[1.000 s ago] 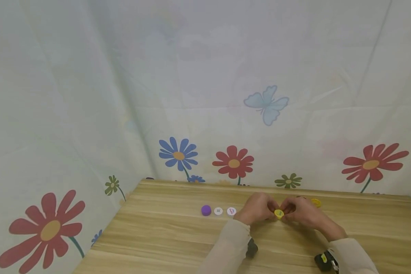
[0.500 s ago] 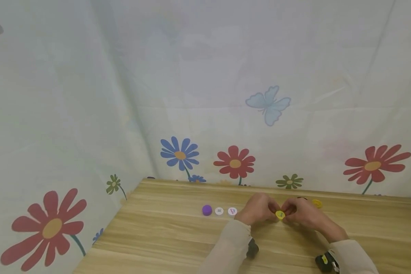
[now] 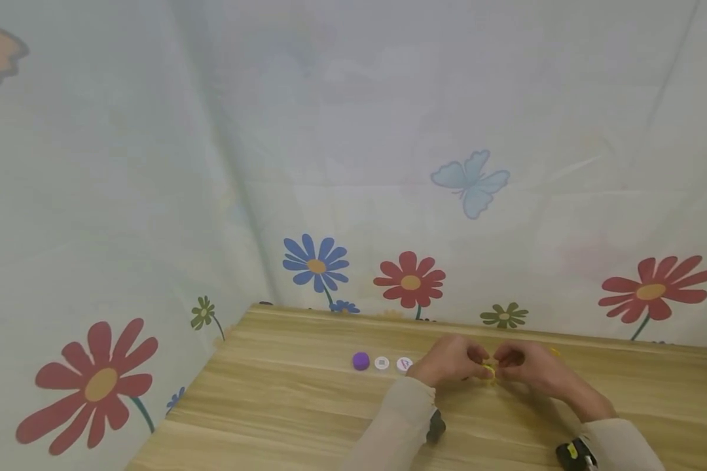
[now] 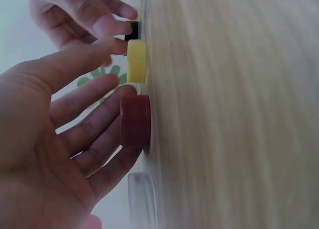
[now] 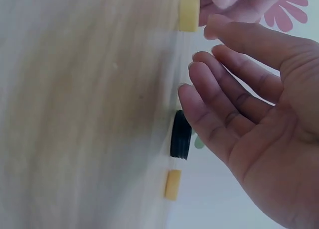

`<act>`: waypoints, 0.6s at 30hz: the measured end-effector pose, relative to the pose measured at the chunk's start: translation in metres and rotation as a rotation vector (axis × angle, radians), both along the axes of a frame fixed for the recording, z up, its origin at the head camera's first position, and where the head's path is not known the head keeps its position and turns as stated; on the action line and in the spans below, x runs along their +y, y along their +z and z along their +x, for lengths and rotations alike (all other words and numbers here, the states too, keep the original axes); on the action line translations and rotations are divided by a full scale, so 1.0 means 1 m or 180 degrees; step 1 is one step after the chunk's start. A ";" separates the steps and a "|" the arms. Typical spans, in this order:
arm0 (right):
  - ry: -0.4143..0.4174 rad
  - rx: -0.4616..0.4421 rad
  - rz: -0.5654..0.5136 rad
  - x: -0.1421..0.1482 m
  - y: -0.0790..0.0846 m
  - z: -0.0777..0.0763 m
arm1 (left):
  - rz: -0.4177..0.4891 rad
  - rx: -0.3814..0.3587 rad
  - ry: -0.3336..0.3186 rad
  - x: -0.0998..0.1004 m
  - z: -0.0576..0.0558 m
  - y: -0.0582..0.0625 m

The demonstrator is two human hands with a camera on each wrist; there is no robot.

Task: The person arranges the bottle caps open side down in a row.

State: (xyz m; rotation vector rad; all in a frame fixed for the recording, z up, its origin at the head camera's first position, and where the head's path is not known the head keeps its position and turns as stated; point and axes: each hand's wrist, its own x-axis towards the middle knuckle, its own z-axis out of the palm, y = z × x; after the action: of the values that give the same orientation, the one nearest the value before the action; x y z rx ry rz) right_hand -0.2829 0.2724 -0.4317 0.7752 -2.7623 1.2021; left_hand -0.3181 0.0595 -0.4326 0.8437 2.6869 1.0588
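Note:
My left hand (image 4: 65, 134) has its fingers loosely spread, the thumb close to the edge of a yellow bottle cap (image 4: 137, 60). Whether the thumb touches it I cannot tell. A dark red cap (image 4: 135, 122) stands by the other fingertips of this hand. In the head view, my fingers partly cover the yellow cap. My right hand (image 5: 244, 99) is held with relaxed fingers, its thumb near the same yellow cap. A black cap (image 5: 181, 134) lies just under its lower fingers, and a smaller yellow-orange cap (image 5: 173, 185) lies farther along.
On the wooden table (image 3: 306, 405), a purple cap (image 3: 361, 360) and two white round caps, one with a square print (image 3: 381, 362) and one with a pink mark (image 3: 404, 364), lie left of my hands. A flower-printed cloth (image 3: 353, 131) hangs behind the table.
Earlier, fingertips of both hands met at the yellow cap. Now my right fingertips have drawn slightly away, and more of the cap is covered. The head view has shifted a little.

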 end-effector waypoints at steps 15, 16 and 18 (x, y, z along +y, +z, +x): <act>-0.0744 0.0794 0.0204 0.019 0.006 0.007 | -0.0034 0.0428 0.0269 0.026 -0.007 -0.001; -0.0763 0.0796 0.0228 0.021 0.006 0.008 | -0.0042 0.0406 0.0271 0.028 -0.007 -0.001; -0.0792 0.0768 0.0255 0.024 0.006 0.008 | -0.0073 0.0376 0.0281 0.032 -0.009 -0.001</act>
State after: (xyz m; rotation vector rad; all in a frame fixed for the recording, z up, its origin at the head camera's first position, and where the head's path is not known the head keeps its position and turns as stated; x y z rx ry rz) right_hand -0.2751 0.2961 -0.4254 0.5210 -2.6242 0.8947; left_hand -0.3266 0.0913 -0.4335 0.8153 2.8527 1.0243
